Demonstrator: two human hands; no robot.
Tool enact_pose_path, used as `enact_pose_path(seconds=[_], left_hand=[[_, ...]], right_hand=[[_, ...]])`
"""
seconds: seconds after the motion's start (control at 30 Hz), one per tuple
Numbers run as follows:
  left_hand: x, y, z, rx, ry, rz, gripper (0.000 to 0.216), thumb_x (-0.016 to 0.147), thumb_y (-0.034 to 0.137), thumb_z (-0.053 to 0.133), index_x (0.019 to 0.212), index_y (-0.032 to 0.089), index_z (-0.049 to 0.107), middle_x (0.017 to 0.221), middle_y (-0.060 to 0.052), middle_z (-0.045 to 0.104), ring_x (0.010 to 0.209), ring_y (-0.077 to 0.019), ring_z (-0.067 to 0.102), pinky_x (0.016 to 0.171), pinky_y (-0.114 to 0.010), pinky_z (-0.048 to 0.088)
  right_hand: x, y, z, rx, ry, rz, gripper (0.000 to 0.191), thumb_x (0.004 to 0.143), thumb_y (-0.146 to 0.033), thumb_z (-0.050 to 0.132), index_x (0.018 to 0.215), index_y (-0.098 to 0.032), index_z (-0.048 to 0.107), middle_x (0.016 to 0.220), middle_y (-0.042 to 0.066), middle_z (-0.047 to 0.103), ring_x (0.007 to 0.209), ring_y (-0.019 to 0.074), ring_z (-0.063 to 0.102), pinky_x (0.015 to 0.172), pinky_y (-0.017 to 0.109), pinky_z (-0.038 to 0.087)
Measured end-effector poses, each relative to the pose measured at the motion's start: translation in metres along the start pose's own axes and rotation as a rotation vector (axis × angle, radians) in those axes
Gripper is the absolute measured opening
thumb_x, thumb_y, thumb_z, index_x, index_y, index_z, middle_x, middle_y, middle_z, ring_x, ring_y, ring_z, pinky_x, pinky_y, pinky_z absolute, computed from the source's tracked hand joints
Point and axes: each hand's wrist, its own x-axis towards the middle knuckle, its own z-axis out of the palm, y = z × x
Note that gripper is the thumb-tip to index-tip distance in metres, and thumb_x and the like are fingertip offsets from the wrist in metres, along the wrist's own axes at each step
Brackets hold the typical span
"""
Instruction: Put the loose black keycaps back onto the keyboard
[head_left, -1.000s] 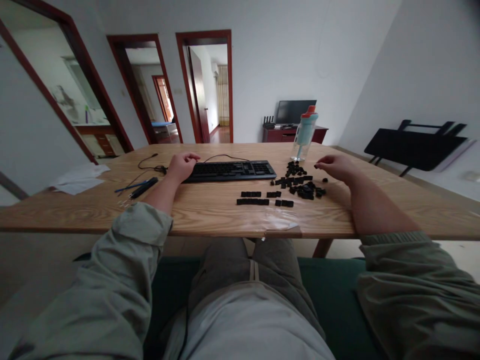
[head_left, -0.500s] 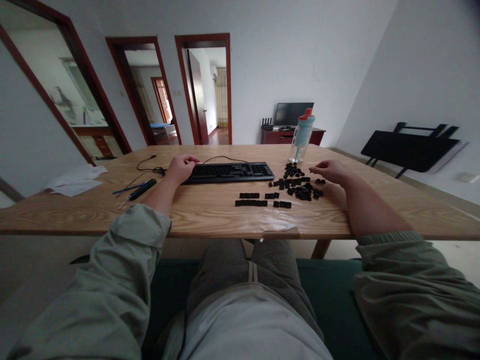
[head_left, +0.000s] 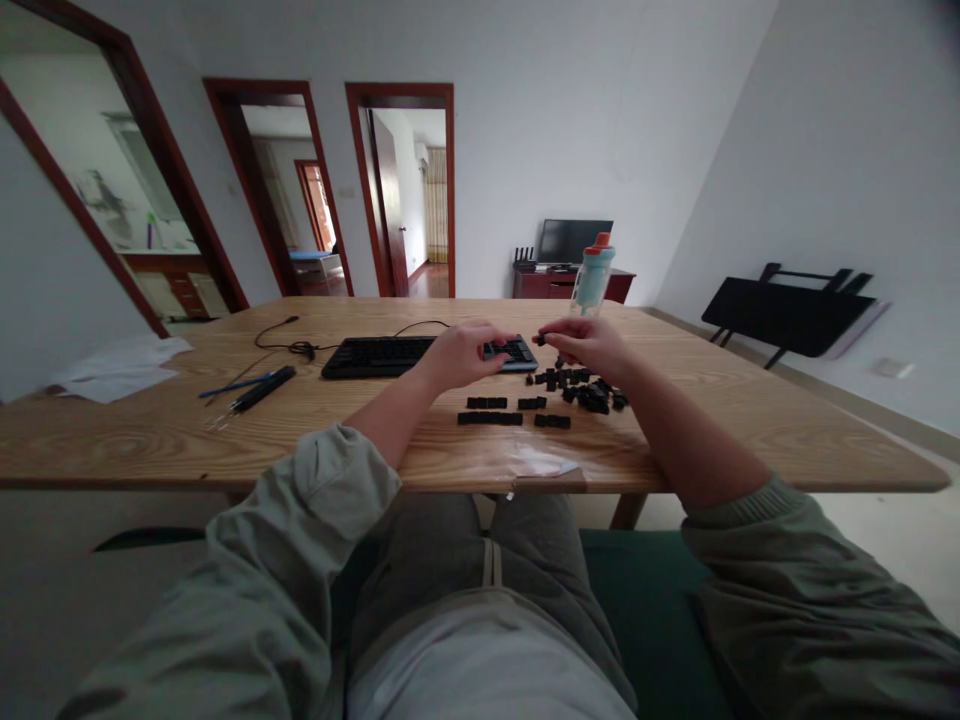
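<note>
The person's right hand (head_left: 589,345) pinches a small black keycap (head_left: 540,339) between thumb and fingertips, just above the right end of a black keyboard (head_left: 375,356). The left hand (head_left: 465,355) rests with curled fingers on that same end; whether it grips anything cannot be told. Loose keycaps (head_left: 585,390) lie heaped under the right wrist on the wooden table (head_left: 750,420), with a water bottle (head_left: 592,275) standing behind them.

A home's living room: beyond the wooden table (head_left: 750,420) a television (head_left: 574,241) stands on a low cabinet (head_left: 559,286); beyond the table's far left, doorways (head_left: 401,190) (dark red frames) open into other rooms.
</note>
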Motion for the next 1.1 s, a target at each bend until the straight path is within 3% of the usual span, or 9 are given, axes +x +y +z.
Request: enact_pose_path(seconds=[0.23, 0.6, 0.9, 1.0, 1.1], left_hand=[[0.019, 0.014, 0.023, 0.010, -0.006, 0.026, 0.024, 0.083, 0.029, 0.071, 0.105, 0.020, 0.075, 0.089, -0.005, 0.073, 0.081, -0.0171, 0.065, 0.077, -0.030, 0.049], [0.013, 0.009, 0.023, 0.003, 0.026, -0.017, 0.020, 0.084, 0.025, 0.069, 0.102, 0.020, 0.075, 0.091, -0.004, 0.074, 0.081, -0.0172, 0.067, 0.080, -0.031, 0.051], [0.013, 0.010, 0.023, 0.022, 0.014, 0.062, 0.023, 0.088, 0.024, 0.064, 0.109, 0.024, 0.075, 0.106, -0.005, 0.074, 0.095, -0.0174, 0.068, 0.085, -0.029, 0.051], [0.010, -0.003, 0.012, 0.072, -0.051, -0.023, 0.026, 0.086, 0.027, 0.067, 0.110, 0.024, 0.075, 0.097, -0.004, 0.076, 0.086, -0.0176, 0.068, 0.081, -0.029, 0.050], [-0.001, -0.030, -0.008, 0.088, -0.033, -0.215, 0.029, 0.083, 0.032, 0.070, 0.109, 0.021, 0.076, 0.092, -0.005, 0.076, 0.076, -0.0172, 0.065, 0.075, -0.029, 0.049]], right_hand=[[-0.002, 0.001, 0.014, 0.079, -0.060, -0.016, 0.043, 0.071, -0.052, 0.077, 0.092, -0.015, 0.072, 0.059, -0.002, 0.056, 0.050, 0.0088, 0.043, 0.045, 0.023, 0.030], [-0.005, 0.003, 0.014, 0.150, -0.132, -0.012, 0.041, 0.071, -0.048, 0.077, 0.098, -0.017, 0.075, 0.064, -0.002, 0.060, 0.053, 0.0094, 0.046, 0.049, 0.025, 0.035], [-0.004, 0.000, 0.016, 0.113, -0.147, -0.016, 0.040, 0.074, -0.051, 0.075, 0.096, -0.017, 0.073, 0.064, -0.001, 0.060, 0.053, 0.0095, 0.045, 0.048, 0.024, 0.032], [0.000, 0.008, 0.010, 0.073, -0.110, 0.005, 0.038, 0.077, -0.053, 0.073, 0.093, -0.018, 0.073, 0.071, 0.002, 0.066, 0.052, 0.0097, 0.045, 0.047, 0.024, 0.032], [0.003, 0.019, -0.003, 0.019, -0.008, 0.073, 0.038, 0.079, -0.054, 0.070, 0.091, -0.018, 0.072, 0.087, 0.007, 0.073, 0.052, 0.0089, 0.044, 0.046, 0.024, 0.034]])
